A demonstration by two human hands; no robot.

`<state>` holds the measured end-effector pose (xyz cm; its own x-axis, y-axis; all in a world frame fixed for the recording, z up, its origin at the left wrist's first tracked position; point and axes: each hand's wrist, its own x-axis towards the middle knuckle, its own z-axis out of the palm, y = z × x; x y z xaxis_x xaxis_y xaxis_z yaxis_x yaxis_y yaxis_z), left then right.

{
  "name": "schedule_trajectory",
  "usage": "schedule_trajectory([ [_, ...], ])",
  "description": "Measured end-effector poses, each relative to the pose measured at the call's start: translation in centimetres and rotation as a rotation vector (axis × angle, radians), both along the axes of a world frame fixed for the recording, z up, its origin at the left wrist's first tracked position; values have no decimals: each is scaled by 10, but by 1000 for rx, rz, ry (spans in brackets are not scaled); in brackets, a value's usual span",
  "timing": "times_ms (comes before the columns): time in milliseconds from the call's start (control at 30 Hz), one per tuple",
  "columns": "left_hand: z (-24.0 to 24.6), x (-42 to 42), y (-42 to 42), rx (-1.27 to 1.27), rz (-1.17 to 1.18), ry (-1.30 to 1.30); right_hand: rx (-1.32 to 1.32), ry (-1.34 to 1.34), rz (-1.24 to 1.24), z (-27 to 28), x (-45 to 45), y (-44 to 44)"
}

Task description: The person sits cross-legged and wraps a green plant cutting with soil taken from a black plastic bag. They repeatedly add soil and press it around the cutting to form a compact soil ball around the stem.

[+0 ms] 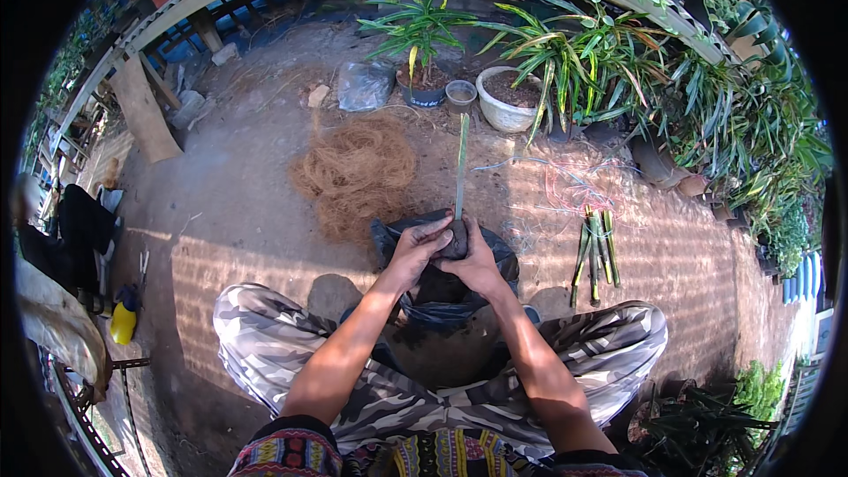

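Note:
Both my hands press around a dark ball of moist soil (456, 242). My left hand (419, 248) cups it from the left, thumb across its near side, and my right hand (476, 253) wraps its right side. A flat green leaf cutting (462, 165) rises from the top of the ball, pointing away from me. Below my hands lies an opened black plastic bag (501, 255) with dark soil (440, 286) inside. Left of the bag is a loose heap of brown coconut fibre (358, 169).
Cut green stems (595, 255) lie to the right beside tangled pink and blue string (576, 179). Potted plants (424, 89), a clear plastic cup (461, 94) and a plastic bag (366, 86) stand farther off. Scissors (144, 266) and a yellow spray bottle (123, 321) are at left.

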<state>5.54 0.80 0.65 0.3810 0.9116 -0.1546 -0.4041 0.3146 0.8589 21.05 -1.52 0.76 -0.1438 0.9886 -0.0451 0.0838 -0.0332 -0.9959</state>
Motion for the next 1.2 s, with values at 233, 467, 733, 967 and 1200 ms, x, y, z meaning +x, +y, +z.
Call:
schedule_trajectory([
  [233,4,1,0,1,3,69,-41,144,124,-9,8,3],
  [467,3,1,0,114,-86,42,-318,703,147,10,6,-1],
  [733,1,-1,1,116,-132,47,-368,751,123,23,3,0],
  [967,3,-1,3,124,-125,32,-403,745,129,25,3,2],
  [1200,10,1,-1,123,-141,32,-433,802,121,21,2,2],
])
